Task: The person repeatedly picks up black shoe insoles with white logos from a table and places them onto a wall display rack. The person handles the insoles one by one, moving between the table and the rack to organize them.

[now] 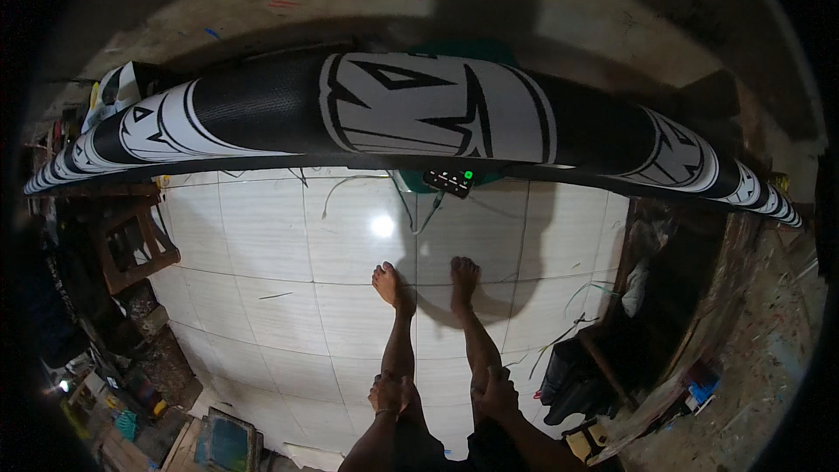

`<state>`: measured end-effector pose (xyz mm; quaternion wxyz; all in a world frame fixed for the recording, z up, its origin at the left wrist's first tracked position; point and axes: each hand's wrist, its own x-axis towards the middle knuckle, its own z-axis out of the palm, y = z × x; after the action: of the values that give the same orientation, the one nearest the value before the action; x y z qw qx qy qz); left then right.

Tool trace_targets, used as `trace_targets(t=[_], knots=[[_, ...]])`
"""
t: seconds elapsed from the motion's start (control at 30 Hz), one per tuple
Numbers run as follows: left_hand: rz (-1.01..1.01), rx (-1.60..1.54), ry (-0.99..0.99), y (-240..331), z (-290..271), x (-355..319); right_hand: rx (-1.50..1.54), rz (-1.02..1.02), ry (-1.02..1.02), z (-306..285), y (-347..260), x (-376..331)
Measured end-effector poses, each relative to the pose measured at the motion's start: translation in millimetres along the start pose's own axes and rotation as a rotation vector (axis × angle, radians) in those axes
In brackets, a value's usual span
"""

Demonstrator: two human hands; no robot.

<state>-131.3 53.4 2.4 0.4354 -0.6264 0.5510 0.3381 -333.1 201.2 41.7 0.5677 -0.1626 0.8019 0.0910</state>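
Observation:
My left hand (389, 392) rests on my left leg (398, 341), just below the knee, its fingers curled round it. Across from it, my right hand (495, 394) clasps my right leg (480, 341) in the same way. Neither hand shows any tool or object in it. Well ahead of both hands, a long padded piece in black and white, with bold letter-like patterns (440, 109), spans the whole width of the view. It hides what lies behind its middle.
A dark phone-like device (448, 182) with a lit green spot shows under the long piece, with a cable (427, 213) nearby. A brown stool (140, 249) stands at the left. Dark bags (581, 376) lie at the right. Pale floor tiles (262, 245) surround my bare feet.

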Motion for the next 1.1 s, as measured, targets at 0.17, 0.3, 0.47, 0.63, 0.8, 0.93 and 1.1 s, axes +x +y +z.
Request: trace_targets(t=[0.17,0.3,0.47,0.63,0.8,0.93,1.1], knots=[[0.025,-0.006,0.014,-1.7,4.0,3.8,0.011,-0.038,0.079,7.6,3.1,1.8],[0.010,0.001,0.009,-2.4,5.0,6.2,-0.005,0.002,0.064,9.4,3.1,4.6],[0.016,-0.043,-0.007,-0.9,1.9,6.2,0.001,0.015,0.064,8.2,-0.6,6.5],[-0.029,-0.021,-0.020,5.4,-4.3,1.2,0.025,-0.010,0.070,9.3,0.9,5.4],[-0.031,-0.033,-0.024,6.7,-6.8,-0.4,-0.021,0.001,0.037,10.5,0.9,6.5],[-0.012,-0.011,-0.037,2.6,-4.7,2.9,-0.005,0.018,0.033,11.0,-0.1,7.3],[0.021,-0.001,-0.029,-2.6,-0.9,4.2,-0.026,0.000,0.040,14.9,0.3,7.6]])
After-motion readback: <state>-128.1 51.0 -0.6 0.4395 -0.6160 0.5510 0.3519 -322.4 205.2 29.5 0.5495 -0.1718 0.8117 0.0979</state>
